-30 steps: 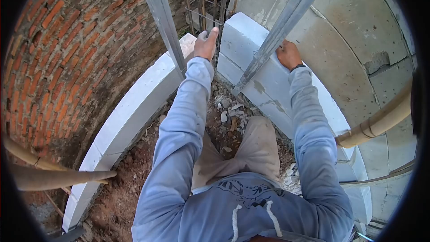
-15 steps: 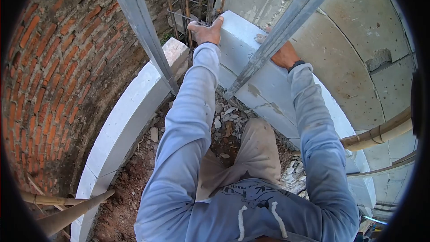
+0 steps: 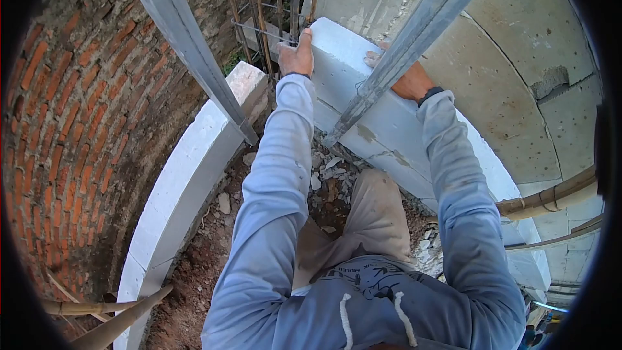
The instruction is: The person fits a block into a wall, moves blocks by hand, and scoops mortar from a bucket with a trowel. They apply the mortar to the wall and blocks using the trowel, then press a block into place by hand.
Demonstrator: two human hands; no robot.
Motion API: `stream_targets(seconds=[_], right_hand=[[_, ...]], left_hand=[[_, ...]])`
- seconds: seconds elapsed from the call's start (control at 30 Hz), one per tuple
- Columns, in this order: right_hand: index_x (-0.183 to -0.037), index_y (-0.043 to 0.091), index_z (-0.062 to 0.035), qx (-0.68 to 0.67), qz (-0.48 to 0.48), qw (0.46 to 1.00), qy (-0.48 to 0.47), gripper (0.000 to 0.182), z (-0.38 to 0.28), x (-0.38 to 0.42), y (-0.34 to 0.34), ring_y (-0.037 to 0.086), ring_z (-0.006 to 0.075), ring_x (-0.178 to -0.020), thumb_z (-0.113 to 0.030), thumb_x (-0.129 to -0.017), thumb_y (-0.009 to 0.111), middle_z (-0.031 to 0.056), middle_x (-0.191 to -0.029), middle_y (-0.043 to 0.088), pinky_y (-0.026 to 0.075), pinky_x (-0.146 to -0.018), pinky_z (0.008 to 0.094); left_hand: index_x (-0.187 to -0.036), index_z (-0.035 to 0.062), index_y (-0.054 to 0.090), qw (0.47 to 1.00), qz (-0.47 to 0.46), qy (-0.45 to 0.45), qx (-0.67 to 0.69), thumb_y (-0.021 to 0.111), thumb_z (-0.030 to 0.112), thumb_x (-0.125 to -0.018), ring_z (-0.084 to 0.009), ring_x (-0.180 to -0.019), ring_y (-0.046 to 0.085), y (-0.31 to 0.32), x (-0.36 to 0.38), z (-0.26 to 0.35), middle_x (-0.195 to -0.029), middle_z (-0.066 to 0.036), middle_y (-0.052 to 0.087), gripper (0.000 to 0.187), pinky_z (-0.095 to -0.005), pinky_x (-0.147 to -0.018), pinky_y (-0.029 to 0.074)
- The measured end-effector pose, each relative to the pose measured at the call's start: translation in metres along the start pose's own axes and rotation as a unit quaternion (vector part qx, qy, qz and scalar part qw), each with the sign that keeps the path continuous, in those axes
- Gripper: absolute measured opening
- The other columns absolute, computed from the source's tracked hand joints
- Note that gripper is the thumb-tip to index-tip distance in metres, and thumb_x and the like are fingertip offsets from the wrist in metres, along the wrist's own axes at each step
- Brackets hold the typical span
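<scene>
- White block (image 3: 346, 44): top course at the far end of the right-hand low wall, its end face near the upright rusty rods (image 3: 259, 16).
- Left hand (image 3: 297, 59): at that block's end, thumb pointing up along the near corner. Other fingers partly hidden; cannot tell whether they grip.
- Right hand (image 3: 409, 82): over the block's top edge, behind the slanting right metal post (image 3: 414, 52). Fingertips (image 3: 372, 58) emerge left of the post, lying on the block; grip cannot be told.
- Dark band (image 3: 430, 95) on the right wrist.
- Left metal post (image 3: 188, 45): leans beside the curved left-hand white wall (image 3: 184, 155).
- Rubble and soil (image 3: 223, 204) between the two white walls, around the person's trousers (image 3: 377, 214).
- Brick wall (image 3: 65, 149) far left; grey block wall (image 3: 512, 84) to the right.
- Bamboo poles (image 3: 123, 324) at lower left.
</scene>
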State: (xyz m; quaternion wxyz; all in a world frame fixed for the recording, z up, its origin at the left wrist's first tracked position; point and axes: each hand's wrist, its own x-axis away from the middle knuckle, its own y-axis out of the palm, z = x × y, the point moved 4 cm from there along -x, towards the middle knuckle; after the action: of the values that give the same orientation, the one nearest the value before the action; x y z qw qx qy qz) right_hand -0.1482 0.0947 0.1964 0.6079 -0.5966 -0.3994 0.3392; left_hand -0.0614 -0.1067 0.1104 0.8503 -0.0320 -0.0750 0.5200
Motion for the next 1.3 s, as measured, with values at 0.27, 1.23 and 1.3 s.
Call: stream_targets(seconds=[0.27,1.23,1.3], right_hand=[[-0.101,0.056,-0.0094,-0.051,0.106,0.992,-0.049,0.024,0.005,-0.001,0.009,0.042,0.0316,-0.103,-0.022,-0.082,0.047,0.0125,-0.109,0.050,0.033,-0.088,0.0382],[-0.080,0.058,0.0075,-0.107,0.102,0.989,0.012,0.026,0.014,0.000,0.026,0.055,0.0379,-0.083,-0.010,-0.064,0.049,0.0241,-0.089,0.058,0.044,-0.076,0.0423],[-0.081,0.058,0.0048,-0.121,0.159,0.980,-0.004,0.025,0.017,0.002,0.022,0.055,0.0384,-0.081,-0.011,-0.063,0.050,0.0237,-0.087,0.058,0.044,-0.073,0.0429]], left_hand=[[-0.119,-0.0150,0.032,1.000,0.015,0.013,-0.002,0.058,0.051,-0.068,-0.0386,-0.113,0.040,0.001,0.001,-0.002,-0.119,-0.032,0.040,0.088,-0.0351,-0.096,0.030],[-0.085,-0.0098,0.055,0.989,-0.047,0.114,0.084,0.069,0.043,-0.067,-0.0196,-0.074,0.053,0.007,-0.021,-0.012,-0.085,-0.015,0.059,0.057,-0.0303,-0.068,0.042],[-0.083,-0.0108,0.053,0.980,-0.030,0.142,0.138,0.070,0.047,-0.065,-0.0220,-0.077,0.053,0.012,-0.033,-0.026,-0.086,-0.018,0.058,0.063,-0.0314,-0.071,0.042]])
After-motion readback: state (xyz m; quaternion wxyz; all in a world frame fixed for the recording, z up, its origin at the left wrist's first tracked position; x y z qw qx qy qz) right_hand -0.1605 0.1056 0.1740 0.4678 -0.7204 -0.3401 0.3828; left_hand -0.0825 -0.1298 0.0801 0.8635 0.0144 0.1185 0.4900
